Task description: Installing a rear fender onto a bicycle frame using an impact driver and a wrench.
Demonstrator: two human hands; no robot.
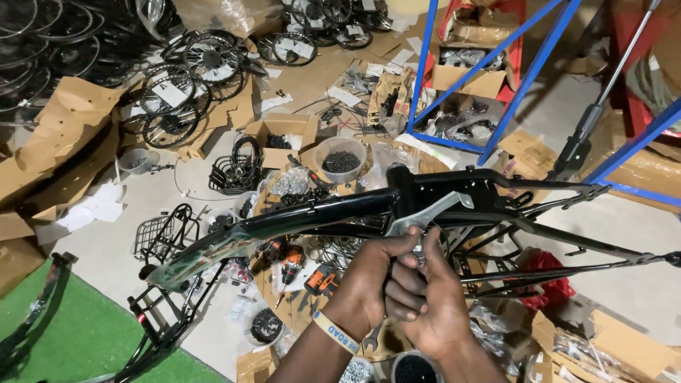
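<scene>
A black bicycle frame [298,216] hangs at working height across the middle of the view, its rear stays running off to the right. Both hands meet under its centre, just below a flat silver wrench [425,216] that sits on the frame near the bottom bracket. The left hand [365,284], with a yellow wristband [335,332], is curled shut around the lower end of the wrench. The right hand [433,298] is closed beside it and touching it, fingers wrapped over the same spot; what exactly it pinches is hidden by the knuckles.

Judging by this, the frame is far from assembled: it carries no wheels, and a pile of spoked wheels [191,71] lies well apart on the floor. Below the frame the floor is strewn with cordless drills [291,259], a wire basket [164,234], a tub of small black parts [340,159] and flattened cardboard [64,135]. The work seems to stand at one fitting on the frame being turned with the wrench, with most of the build left
</scene>
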